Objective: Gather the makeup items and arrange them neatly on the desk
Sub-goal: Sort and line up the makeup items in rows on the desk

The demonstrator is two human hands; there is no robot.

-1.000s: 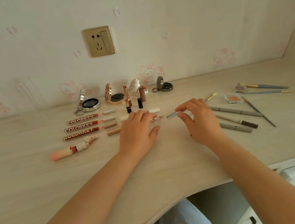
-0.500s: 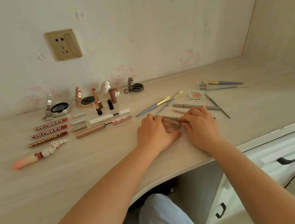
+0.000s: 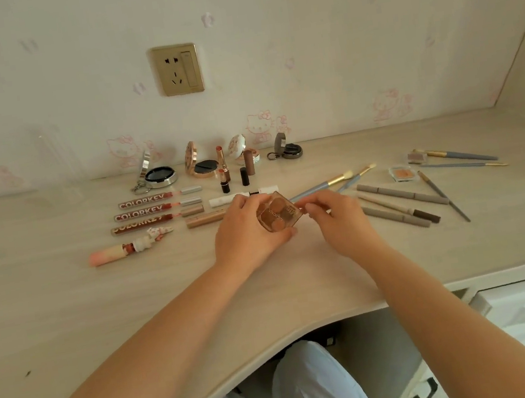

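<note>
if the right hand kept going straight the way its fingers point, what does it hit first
The right hand points left, at the clear eyeshadow palette held in the left hand. Its fingertips already pinch the palette's edge, so the palette comes first.

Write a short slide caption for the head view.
Both hands hold a clear eyeshadow palette above the desk.

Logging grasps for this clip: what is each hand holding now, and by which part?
Both hold the small clear eyeshadow palette: left hand grips its left and lower edges, right hand pinches its right edge.
</note>
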